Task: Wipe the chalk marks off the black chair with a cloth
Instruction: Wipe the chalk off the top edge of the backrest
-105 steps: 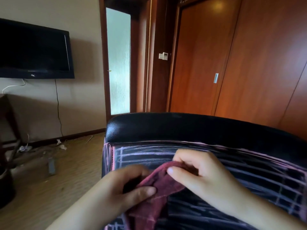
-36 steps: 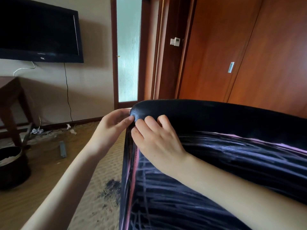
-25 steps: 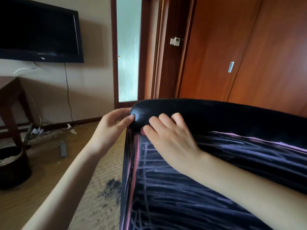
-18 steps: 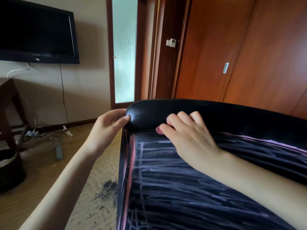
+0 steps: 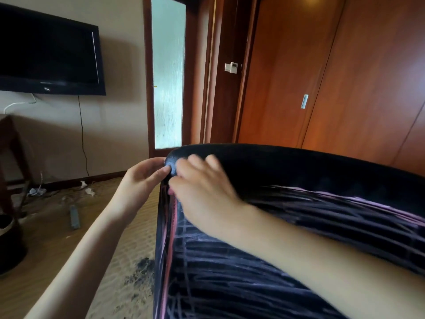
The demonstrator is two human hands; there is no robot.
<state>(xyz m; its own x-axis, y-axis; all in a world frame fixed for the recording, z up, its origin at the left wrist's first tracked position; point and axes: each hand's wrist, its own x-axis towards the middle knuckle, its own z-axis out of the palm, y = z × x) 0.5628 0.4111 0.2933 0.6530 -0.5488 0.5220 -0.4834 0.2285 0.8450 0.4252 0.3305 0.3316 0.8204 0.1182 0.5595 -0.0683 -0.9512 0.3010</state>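
Note:
The black chair [image 5: 299, 164] fills the lower right, its back panel covered with pink and white chalk marks [image 5: 230, 272]. My left hand [image 5: 142, 178] grips the chair's top left corner, thumb on the front of the padded edge. My right hand [image 5: 204, 194] is blurred with motion and lies just below that padded edge near the corner, fingers curled over the dark red cloth [image 5: 171, 192]. Only a small pink bit of the cloth shows under the fingertips; the rest is hidden beneath the hand.
A wall-mounted television [image 5: 46, 54] hangs at the left, with a frosted glass door panel [image 5: 169, 77] and wooden wardrobe doors [image 5: 345, 77] behind the chair. On the floor are a dark pot [image 5: 9, 245], a grey object [image 5: 74, 217], scraps and a dark stain [image 5: 140, 270].
My right hand, which had slid right along the top of the chalked panel, has moved back left to the corner. My left hand has kept its grip on the corner.

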